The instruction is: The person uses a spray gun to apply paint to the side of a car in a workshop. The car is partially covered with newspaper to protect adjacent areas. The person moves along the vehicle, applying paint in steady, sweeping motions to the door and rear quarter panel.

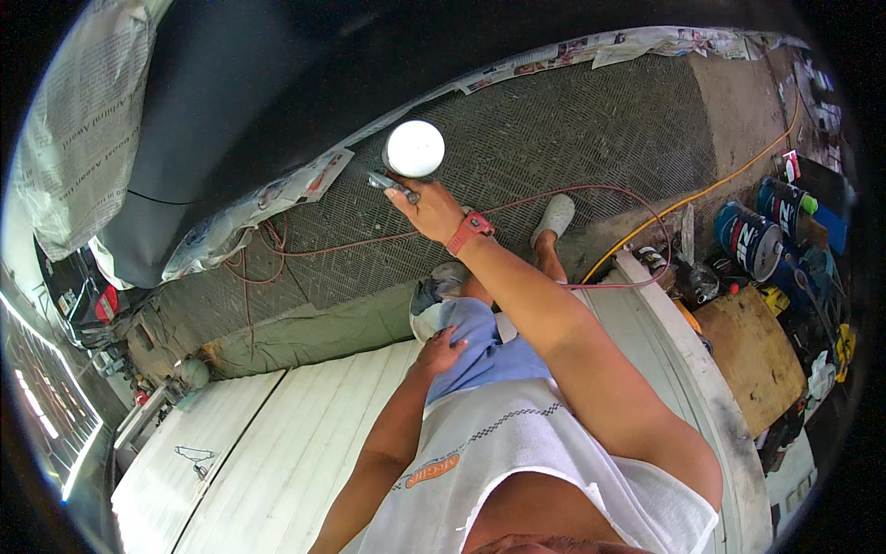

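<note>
My right hand (431, 209), with a red watch on its wrist, is closed round the handle of a paint spray gun (415, 150). The gun's white round cup faces up, and part of its silver metal body (378, 181) shows beside my fingers. It is held close to a dark, smooth car body panel (268, 92), apart from it as far as I can see. Newspaper masking (318, 177) hangs along the panel's lower edge. My left hand (443, 351) lies on my blue shorts by the knee, fingers spread and holding nothing.
A red hose (369, 242) loops over the dark patterned floor mat (572, 129), and a yellow hose (711, 192) runs along the right. Blue cans (746, 242) and a wooden board (752, 355) crowd the right side. White panels (305, 415) lie behind me.
</note>
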`<control>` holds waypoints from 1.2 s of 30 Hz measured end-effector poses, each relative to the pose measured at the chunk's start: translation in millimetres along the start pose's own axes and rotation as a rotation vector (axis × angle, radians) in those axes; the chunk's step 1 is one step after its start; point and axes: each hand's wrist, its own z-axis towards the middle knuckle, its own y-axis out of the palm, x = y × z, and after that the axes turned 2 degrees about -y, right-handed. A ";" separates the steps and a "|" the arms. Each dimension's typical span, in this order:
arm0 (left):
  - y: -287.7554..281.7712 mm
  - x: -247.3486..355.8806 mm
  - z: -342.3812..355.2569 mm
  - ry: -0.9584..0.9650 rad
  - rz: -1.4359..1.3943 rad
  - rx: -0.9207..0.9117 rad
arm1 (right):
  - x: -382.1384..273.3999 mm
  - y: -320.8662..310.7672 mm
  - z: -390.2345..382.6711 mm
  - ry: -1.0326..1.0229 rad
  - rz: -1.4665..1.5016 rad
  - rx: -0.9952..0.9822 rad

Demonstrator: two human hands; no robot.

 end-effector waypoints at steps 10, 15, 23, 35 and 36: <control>10.3 38.0 8.5 -0.054 -0.055 -0.004 | 33.4 -168.9 -16.6 0.000 -0.298 0.351; 15.3 62.0 8.3 -0.042 -0.083 0.015 | 30.0 -279.7 -33.5 0.062 -0.231 0.527; 13.4 94.8 0.3 -0.148 -0.223 0.008 | 2.1 -418.1 -42.0 0.122 -0.245 0.809; 34.0 75.1 -6.0 -0.065 -0.264 0.136 | -26.0 -357.2 -22.2 0.104 -0.096 0.789; 32.8 71.0 -7.8 -0.043 -0.291 0.153 | -28.9 -331.8 -23.4 0.118 -0.088 0.738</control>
